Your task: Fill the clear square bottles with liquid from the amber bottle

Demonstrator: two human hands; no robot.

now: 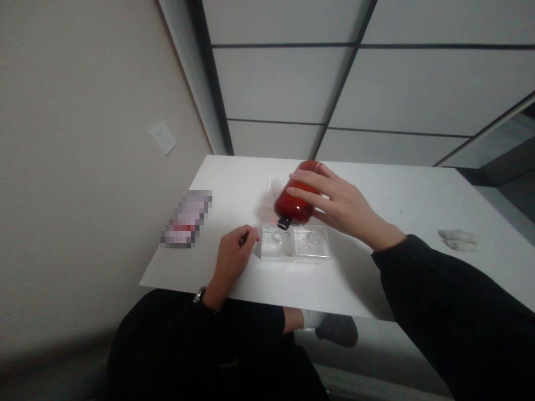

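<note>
My right hand (340,200) is wrapped round a red see-through bottle (298,197), tilted with its dark neck (284,223) pointing down and to the left. Below the neck lies a clear plastic case (296,258) in two square halves side by side. A small clear round shape shows in the left half (279,236) and another in the right half (312,239). Just left of the case, my left hand (236,250) is closed with its fingers curled. Something dark shows between its thumb and fingers, too small to name.
The white table (234,184) carries a blurred pinkish flat item (186,218) at its left edge. Behind the bottle lies a clear crumpled piece (273,188). A crumpled whitish tissue or cloth (458,240) lies at the right. A wall stands left, panels behind.
</note>
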